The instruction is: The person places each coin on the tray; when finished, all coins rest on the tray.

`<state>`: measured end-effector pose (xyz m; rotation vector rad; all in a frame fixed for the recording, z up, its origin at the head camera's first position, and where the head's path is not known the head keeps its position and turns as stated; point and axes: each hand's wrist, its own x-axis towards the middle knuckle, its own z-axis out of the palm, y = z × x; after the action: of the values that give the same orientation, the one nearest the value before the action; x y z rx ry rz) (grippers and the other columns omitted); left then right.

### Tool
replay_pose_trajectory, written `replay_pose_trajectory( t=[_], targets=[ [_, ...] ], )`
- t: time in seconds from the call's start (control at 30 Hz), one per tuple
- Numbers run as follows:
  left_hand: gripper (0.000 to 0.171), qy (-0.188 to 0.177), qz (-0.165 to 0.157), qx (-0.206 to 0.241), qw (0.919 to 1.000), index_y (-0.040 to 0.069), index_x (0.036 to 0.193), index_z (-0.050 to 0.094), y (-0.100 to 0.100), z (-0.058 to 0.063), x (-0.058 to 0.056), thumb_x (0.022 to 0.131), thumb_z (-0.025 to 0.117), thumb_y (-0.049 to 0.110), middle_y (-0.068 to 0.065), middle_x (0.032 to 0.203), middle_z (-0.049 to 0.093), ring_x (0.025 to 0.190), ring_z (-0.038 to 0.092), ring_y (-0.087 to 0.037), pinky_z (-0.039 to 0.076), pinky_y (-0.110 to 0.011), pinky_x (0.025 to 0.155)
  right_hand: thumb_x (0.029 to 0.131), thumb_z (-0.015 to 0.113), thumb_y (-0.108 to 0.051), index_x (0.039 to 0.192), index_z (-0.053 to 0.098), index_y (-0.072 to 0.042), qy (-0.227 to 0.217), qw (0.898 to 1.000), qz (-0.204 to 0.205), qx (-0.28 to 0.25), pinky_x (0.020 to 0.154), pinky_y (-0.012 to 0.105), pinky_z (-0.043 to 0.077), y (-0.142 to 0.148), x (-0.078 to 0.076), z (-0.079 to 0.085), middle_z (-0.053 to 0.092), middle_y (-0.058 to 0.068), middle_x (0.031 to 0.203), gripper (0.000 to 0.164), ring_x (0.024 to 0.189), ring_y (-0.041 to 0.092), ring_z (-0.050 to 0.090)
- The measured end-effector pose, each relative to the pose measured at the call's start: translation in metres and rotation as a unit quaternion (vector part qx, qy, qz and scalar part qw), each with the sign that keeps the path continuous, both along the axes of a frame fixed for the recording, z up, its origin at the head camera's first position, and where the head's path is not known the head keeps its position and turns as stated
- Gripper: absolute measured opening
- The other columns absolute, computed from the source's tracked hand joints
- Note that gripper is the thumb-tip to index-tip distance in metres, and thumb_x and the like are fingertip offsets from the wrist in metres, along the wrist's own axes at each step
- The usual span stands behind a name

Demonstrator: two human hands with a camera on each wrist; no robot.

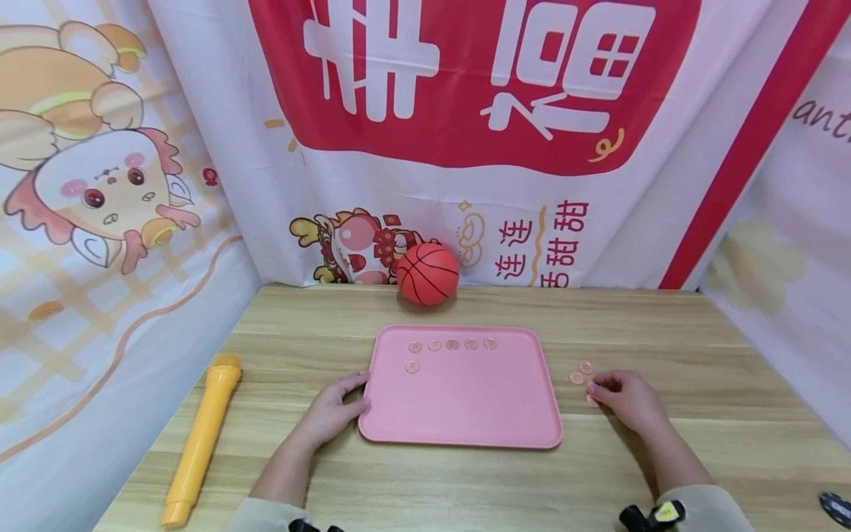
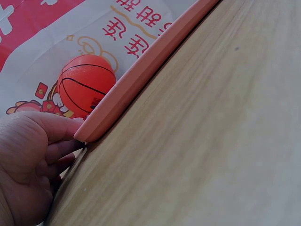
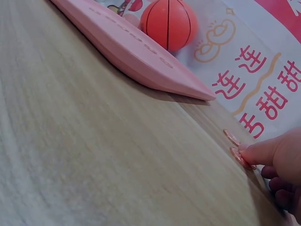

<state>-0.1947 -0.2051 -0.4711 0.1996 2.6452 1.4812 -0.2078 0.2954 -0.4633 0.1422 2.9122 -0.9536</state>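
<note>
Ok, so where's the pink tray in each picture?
Head: the pink tray lies just below the middle.
Left wrist: a slanted edge in the upper middle, rising to the right.
Right wrist: upper left, sloping down to the right.
Shared landmark: the red basketball, in all three.

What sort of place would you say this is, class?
Probably an indoor tabletop workspace screened off with fabric: printed cloths enclose a wooden table on three sides, and the table holds a pink tray with coins.
</note>
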Motion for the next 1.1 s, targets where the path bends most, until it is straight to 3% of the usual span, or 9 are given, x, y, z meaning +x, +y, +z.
replay_pose_trajectory(
  t=[0.3, 0.43, 0.7, 0.9, 1.1],
  targets=[
    [0.050, -0.001, 0.001, 0.006, 1.0000, -0.001, 0.139, 0.052, 0.000, -0.001, 0.000, 0.092, 0.063, 0.012, -0.025, 0.152, 0.039, 0.144, 0.029, -0.043, 0.018, -0.056, 0.119, 0.090, 0.070, -0.032, 0.111, 0.061, 0.000, -0.014, 1.000, 0.001, -0.016, 0.077, 0.036, 0.043, -0.001, 0.002, 0.000, 0.063, 0.014, 0.101, 0.039, 0.091, 0.026, 0.055],
    [0.050, -0.001, 0.002, 0.005, 1.0000, -0.001, 0.139, 0.053, 0.000, -0.002, 0.000, 0.092, 0.064, 0.012, -0.025, 0.151, 0.039, 0.144, 0.030, -0.042, 0.018, -0.056, 0.119, 0.090, 0.070, -0.032, 0.111, 0.059, -0.002, -0.011, 1.000, -0.008, -0.025, 0.075, 0.034, 0.042, -0.001, 0.003, -0.003, 0.061, 0.012, 0.098, 0.038, 0.090, 0.025, 0.053],
    [0.050, -0.002, 0.003, 0.003, 1.0000, 0.000, 0.139, 0.053, 0.000, -0.003, 0.001, 0.092, 0.064, 0.014, -0.025, 0.152, 0.039, 0.143, 0.031, -0.042, 0.019, -0.056, 0.119, 0.096, 0.062, -0.033, 0.115, 0.062, -0.002, 0.024, 0.998, -0.023, -0.052, 0.072, 0.028, 0.042, 0.001, 0.005, -0.006, 0.064, 0.010, 0.099, 0.037, 0.087, 0.019, 0.054],
    [0.050, -0.002, 0.002, 0.003, 1.0000, 0.001, 0.139, 0.053, -0.001, -0.002, 0.001, 0.092, 0.064, 0.014, -0.025, 0.152, 0.039, 0.143, 0.030, -0.042, 0.019, -0.057, 0.119, 0.099, 0.057, -0.031, 0.135, 0.053, 0.002, 0.012, 0.982, -0.047, -0.181, 0.070, 0.019, 0.054, -0.005, 0.007, 0.002, 0.067, 0.007, 0.100, 0.049, 0.080, 0.001, 0.061],
    [0.050, -0.001, 0.002, 0.003, 1.0000, 0.000, 0.139, 0.052, -0.001, -0.002, 0.000, 0.092, 0.064, 0.014, -0.025, 0.152, 0.039, 0.143, 0.031, -0.042, 0.020, -0.056, 0.119, 0.098, 0.057, -0.035, 0.143, 0.045, -0.002, 0.004, 0.963, -0.055, -0.263, 0.074, 0.029, 0.059, -0.017, 0.007, 0.012, 0.066, -0.004, 0.099, 0.057, 0.083, -0.001, 0.064]
  ],
)
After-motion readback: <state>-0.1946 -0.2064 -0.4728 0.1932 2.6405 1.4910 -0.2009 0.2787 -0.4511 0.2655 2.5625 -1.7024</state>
